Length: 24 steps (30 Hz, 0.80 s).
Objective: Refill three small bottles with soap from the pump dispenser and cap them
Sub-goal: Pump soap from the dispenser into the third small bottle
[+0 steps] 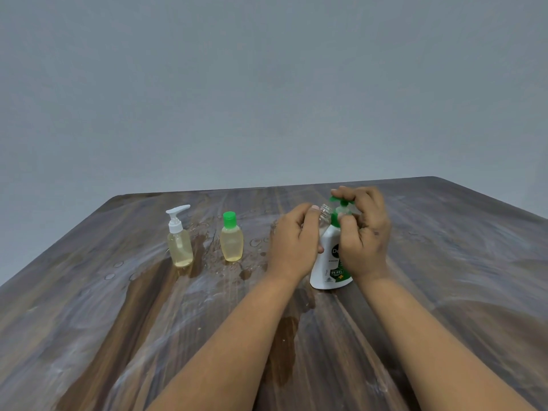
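Between both hands (329, 232), open bottle (323, 215) meets dispenser (330, 262).

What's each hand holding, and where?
Left hand grips the open clear bottle around its body. Right hand holds the pump dispenser at its green pump head.

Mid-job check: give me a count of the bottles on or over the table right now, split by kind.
Small bottles filled with yellowish soap and capped: 2, the white-pump bottle and the green-cap bottle.
Small clear bottles, open-necked, held in the left hand: 1, the uncapped bottle.
Large soap dispensers, under the right hand: 1, the pump dispenser.
Total: 4.
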Each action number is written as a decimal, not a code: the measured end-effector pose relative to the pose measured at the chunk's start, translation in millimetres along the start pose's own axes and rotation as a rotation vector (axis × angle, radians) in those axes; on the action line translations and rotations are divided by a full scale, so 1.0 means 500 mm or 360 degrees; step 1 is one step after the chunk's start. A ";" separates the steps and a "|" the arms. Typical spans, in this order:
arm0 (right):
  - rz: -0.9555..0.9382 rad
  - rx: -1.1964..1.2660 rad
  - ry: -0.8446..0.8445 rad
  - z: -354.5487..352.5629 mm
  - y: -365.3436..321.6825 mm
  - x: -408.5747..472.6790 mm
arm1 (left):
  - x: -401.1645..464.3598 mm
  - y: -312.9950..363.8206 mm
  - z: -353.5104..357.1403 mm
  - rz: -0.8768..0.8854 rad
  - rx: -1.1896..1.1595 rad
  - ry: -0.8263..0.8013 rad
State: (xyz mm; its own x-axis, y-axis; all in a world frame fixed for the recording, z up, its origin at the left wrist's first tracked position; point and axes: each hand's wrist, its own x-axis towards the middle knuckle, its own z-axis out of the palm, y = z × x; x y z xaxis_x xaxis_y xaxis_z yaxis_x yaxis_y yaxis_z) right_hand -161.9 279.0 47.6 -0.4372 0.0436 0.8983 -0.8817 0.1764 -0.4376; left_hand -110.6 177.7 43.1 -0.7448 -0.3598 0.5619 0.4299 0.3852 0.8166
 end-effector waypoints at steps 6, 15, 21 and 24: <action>0.0017 -0.0050 0.0006 0.003 0.004 -0.002 | 0.000 0.001 0.000 -0.0028 0.0000 0.0009; -0.0010 -0.0018 0.0000 0.001 0.000 0.000 | -0.002 0.002 0.000 -0.0047 -0.0010 0.0007; 0.0030 -0.0033 0.0004 0.004 0.005 -0.002 | -0.001 0.001 0.001 -0.0052 -0.0004 0.0008; 0.0060 -0.0047 0.0007 0.004 0.008 0.000 | -0.002 0.001 0.002 -0.0047 -0.0006 -0.0001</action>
State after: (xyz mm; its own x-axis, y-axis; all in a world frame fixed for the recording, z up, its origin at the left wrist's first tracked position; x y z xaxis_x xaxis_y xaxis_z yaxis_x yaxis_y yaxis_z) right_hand -165.6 277.9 45.7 -0.4692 0.0548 0.8814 -0.8589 0.2035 -0.4699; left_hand -110.0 178.9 43.1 -0.7578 -0.3703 0.5372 0.4096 0.3709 0.8335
